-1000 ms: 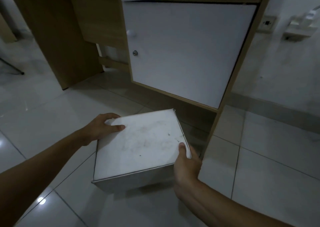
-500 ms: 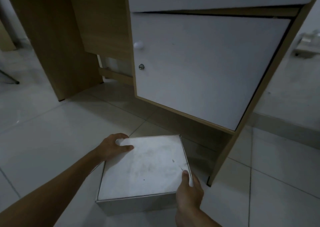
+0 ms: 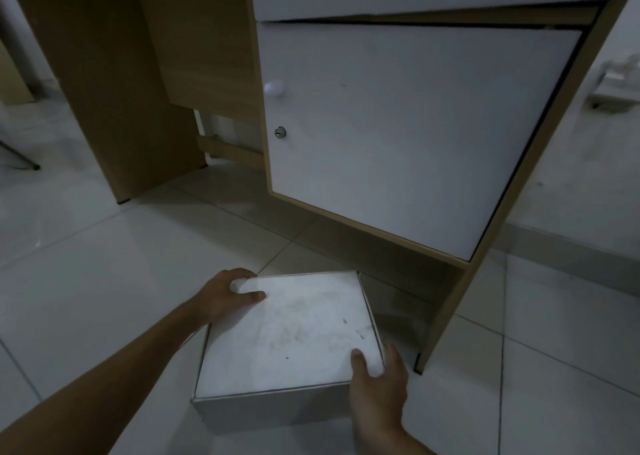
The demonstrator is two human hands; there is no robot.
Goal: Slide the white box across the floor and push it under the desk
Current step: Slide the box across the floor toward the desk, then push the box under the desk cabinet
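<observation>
A white cardboard box (image 3: pixel 294 336) with a smudged lid rests on the pale tiled floor (image 3: pixel 86 281), just in front of the wooden desk (image 3: pixel 104 73). My left hand (image 3: pixel 225 295) grips its far left corner, thumb on the lid. At the near right corner my right hand (image 3: pixel 379 388) holds the box, thumb on top and fingers down the side. The desk's open leg space (image 3: pixel 225 135) lies up and to the left of the box.
The desk's cabinet with a white door (image 3: pixel 415 135), round knob (image 3: pixel 274 88) and lock (image 3: pixel 280 132) stands right behind the box; its side panel foot (image 3: pixel 420 364) is close to my right hand. A thin dark stand leg (image 3: pixel 20 156) is at far left.
The box and both hands have come lower in view and sit nearer the floor and cabinet; the cabinet looms larger. Both grips stay the same.
</observation>
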